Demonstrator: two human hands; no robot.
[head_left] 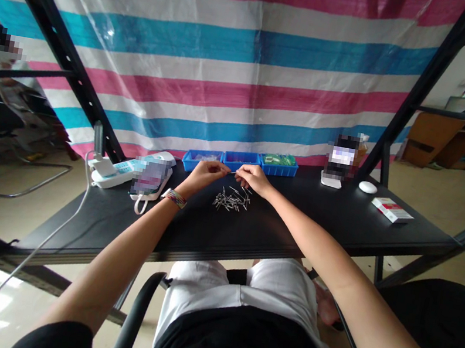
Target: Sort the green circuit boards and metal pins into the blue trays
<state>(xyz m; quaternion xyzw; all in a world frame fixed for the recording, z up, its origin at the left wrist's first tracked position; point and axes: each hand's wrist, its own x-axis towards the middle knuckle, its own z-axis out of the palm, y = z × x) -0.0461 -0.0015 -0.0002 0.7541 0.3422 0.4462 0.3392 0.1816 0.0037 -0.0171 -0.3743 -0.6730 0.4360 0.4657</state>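
My left hand (208, 174) and my right hand (255, 179) meet above the black table, fingertips pinched close together. A thin, dark, rod-like piece (233, 172) spans the small gap, gripped from both sides; its exact kind is too small to make out. Just below the hands lies a loose pile of thin metal rod-like pieces (231, 200), silvery and pointing every way. Right behind my fingers stand three joined blue bins: the left bin (189, 165) holds clear bags, the middle bin (242, 155) has contents partly hidden, and the right bin (280, 170) holds green pieces.
A white power strip (125, 173) with a plug and cable lies at the left, beside a phone-like device (148, 181). At the right are a device on a white stand (331, 180), a white oval object (367, 187) and a red-white box (391, 210). Black frame posts flank the table.
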